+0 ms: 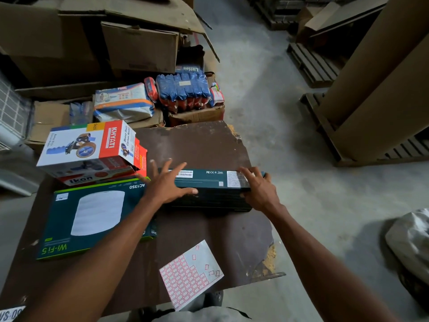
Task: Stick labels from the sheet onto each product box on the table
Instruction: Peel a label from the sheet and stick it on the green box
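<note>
Here | left hand (pixel 167 184) fingers spread on dark box (pixel 216 189) | right hand (pixel 260 189) fingers gripping its end

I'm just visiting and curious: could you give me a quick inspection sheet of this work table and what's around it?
Surface: brown table, chipped at its right edge.
Job's things: label sheet at the near edge, partly used; dark box standing on edge; Wi-Fi box lying flat; Khyati box stacked on an Ikon box.
Clutter: nothing seen on the table beyond these.
Grips: left hand lies open, fingers spread, on the dark box; right hand curls over its right end.
Cables: nothing seen.
Surroundings: cartons, diaper packs, pallets, concrete floor.
</note>
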A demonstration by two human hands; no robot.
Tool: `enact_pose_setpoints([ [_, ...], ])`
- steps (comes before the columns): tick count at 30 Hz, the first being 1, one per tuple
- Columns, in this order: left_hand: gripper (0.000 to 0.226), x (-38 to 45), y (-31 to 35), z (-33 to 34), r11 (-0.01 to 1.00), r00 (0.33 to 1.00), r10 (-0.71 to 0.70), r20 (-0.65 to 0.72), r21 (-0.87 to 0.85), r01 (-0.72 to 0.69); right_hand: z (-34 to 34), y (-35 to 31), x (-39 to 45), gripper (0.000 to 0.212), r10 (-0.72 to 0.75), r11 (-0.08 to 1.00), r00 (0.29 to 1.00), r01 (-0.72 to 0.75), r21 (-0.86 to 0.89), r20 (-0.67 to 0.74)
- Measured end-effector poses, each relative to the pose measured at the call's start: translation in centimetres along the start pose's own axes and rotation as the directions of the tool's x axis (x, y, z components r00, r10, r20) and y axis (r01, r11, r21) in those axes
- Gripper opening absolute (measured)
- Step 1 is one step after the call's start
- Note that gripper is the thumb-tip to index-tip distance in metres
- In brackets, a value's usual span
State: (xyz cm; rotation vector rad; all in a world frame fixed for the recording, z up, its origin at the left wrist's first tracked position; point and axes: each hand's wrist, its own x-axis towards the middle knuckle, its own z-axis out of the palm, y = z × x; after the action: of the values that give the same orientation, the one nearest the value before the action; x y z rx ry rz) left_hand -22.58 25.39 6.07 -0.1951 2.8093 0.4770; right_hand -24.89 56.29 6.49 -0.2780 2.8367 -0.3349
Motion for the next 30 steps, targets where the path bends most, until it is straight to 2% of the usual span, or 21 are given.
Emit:
enact_pose_setpoints([
  [2, 0.100, -0.3, -0.6, -0.7, 0.983, 0.997, -0.054, 0.058, -0.174, 0.063, -0.2, 0.1, 0.2, 0.083, -0.009, 1.000, 1.000, 0.009, -0.005, -0.013],
  [5, 0.089, -0.6, -0.4, -0.5, 0.940, 1.000, 0.004, -0.002, -0.342, -0.004, -0.5, 0.5, 0.4, 0.079, -0.023, 1.000, 0.999, 0.023, 0.005, -0.047],
  [10, 0.085, -1.5, 1.2, 1.4, 0.935, 0.978, 0.020, -0.208, -0.343, -0.092, 0.2, 1.8, 0.3, 0.075, 0.005, 0.984, 0.983, 0.027, 0.173, -0.183],
  [13, 0.086, -1.6, 1.3, 2.5, 0.934, 0.969, 0.009, -0.248, -0.345, -0.097, 0.3, 3.0, 0.7, 0.067, 0.026, 0.933, 0.988, 0.032, 0.359, -0.155],
  [16, 0.084, -2.1, 0.6, 3.6, 0.930, 0.972, 0.020, -0.232, -0.354, -0.104, -0.1, 3.7, 1.2, 0.072, 0.108, 0.896, 0.994, -0.084, 0.437, -0.030],
  [19, 0.081, -2.9, 0.2, 3.9, 0.926, 0.979, 0.038, -0.200, -0.361, -0.110, -0.3, 4.7, 1.4, 0.085, 0.019, 0.923, 0.994, -0.058, 0.381, 0.106],
  [22, 0.071, -3.4, 0.4, 3.7, 0.919, 0.994, 0.007, -0.110, -0.390, -0.050, -0.1, 5.2, 1.1, 0.089, -0.022, 0.922, 0.976, -0.065, 0.383, 0.218],
  [26, 0.090, -3.7, 0.3, 4.1, 0.940, 0.999, -0.001, 0.048, -0.341, 0.018, 1.2, 5.7, 1.0, 0.093, -0.022, 0.944, 0.966, -0.066, 0.323, 0.259],
  [28, 0.088, -3.9, 0.1, 4.7, 0.956, 0.992, 0.006, 0.129, -0.291, 0.032, 2.4, 6.1, 0.9, 0.092, -0.002, 0.960, 0.957, -0.080, 0.270, 0.290],
  [30, 0.082, -4.2, 0.1, 5.7, 0.961, 0.990, 0.006, 0.141, -0.276, 0.033, 3.9, 6.4, 0.5, 0.094, 0.014, 0.966, 0.960, -0.085, 0.245, 0.278],
])
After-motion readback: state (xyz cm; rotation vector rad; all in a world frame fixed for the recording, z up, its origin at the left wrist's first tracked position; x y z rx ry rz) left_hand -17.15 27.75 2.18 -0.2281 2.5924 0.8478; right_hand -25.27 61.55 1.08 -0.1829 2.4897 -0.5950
